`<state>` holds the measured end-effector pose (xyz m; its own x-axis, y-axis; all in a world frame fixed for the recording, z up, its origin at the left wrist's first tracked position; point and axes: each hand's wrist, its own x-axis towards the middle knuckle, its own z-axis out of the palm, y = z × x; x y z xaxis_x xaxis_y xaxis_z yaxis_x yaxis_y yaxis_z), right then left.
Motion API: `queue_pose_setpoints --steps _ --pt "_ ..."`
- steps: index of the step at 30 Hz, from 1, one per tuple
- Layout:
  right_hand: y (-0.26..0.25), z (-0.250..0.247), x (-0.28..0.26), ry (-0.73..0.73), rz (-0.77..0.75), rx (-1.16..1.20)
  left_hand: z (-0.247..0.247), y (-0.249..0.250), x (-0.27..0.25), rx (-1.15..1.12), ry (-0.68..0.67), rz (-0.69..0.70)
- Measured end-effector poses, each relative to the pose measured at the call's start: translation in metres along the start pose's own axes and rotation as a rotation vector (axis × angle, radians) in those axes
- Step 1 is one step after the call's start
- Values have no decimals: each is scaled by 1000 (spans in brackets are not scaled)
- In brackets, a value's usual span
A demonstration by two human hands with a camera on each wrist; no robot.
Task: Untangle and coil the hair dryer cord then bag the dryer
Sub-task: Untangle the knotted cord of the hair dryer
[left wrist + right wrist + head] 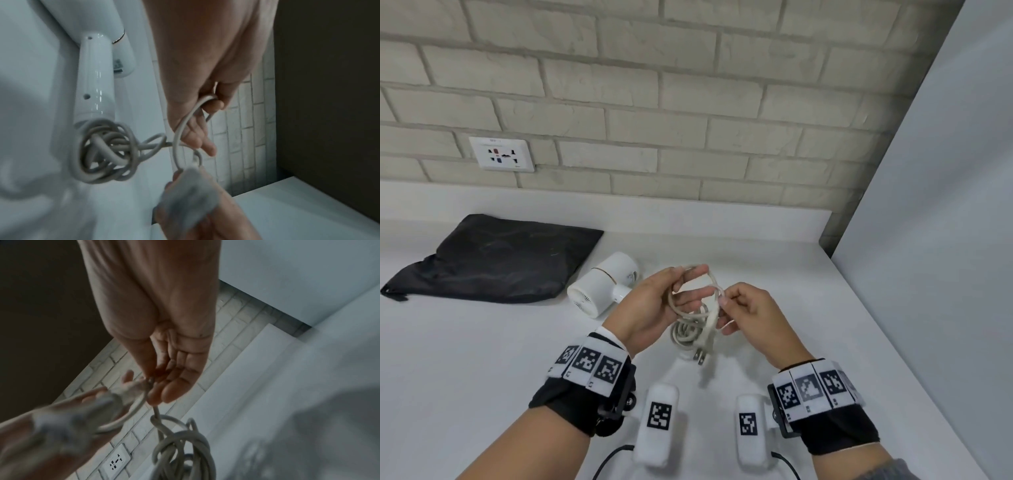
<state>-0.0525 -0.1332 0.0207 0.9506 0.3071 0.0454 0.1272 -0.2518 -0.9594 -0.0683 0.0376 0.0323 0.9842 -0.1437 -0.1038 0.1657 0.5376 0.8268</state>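
Left hand [654, 305] holds a cord [690, 329] loop; right hand [750, 310] pinches its strand; tangle and plug [702, 353] hang below, between both

bag [493, 260] left of dryer [604, 284] on counter [482, 342], cord [690, 329] right, socket [501, 154] behind

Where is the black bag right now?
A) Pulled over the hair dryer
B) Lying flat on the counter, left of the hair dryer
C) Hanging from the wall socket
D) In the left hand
B: the black bag lies flat on the counter, left of the hair dryer, while both hands hold only the cord.
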Motion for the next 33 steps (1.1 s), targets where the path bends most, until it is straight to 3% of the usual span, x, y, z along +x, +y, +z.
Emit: queue_pose_setpoints --steps 3,7,11,17,21,23,25,27,30,33 --pt "-1 5 -3 -61 27 135 2 3 -1 -120 -41 34" --pt "-3 6 -9 -110 50 503 7 0 -8 -94 -17 116" --pt "-1 5 -12 -229 -4 562 7 -2 -12 9 -23 147" --pt "3 5 -11 13 29 500 -1 -7 -15 337 -148 244" --pt "4 3 -11 88 37 394 -3 -6 -21 614 -277 274" --pt "3 1 -12 55 54 420 -8 -6 -19 737 -226 324" --pt "0 0 -13 -26 65 475 -16 -8 -13 804 -59 385" --pt "-3 2 -16 -110 58 491 -22 -11 -6 841 89 360" --pt "-8 6 -19 -184 68 468 -22 -17 0 907 42 205" --pt "-3 3 -15 -129 124 440 -23 -21 4 1053 20 221"
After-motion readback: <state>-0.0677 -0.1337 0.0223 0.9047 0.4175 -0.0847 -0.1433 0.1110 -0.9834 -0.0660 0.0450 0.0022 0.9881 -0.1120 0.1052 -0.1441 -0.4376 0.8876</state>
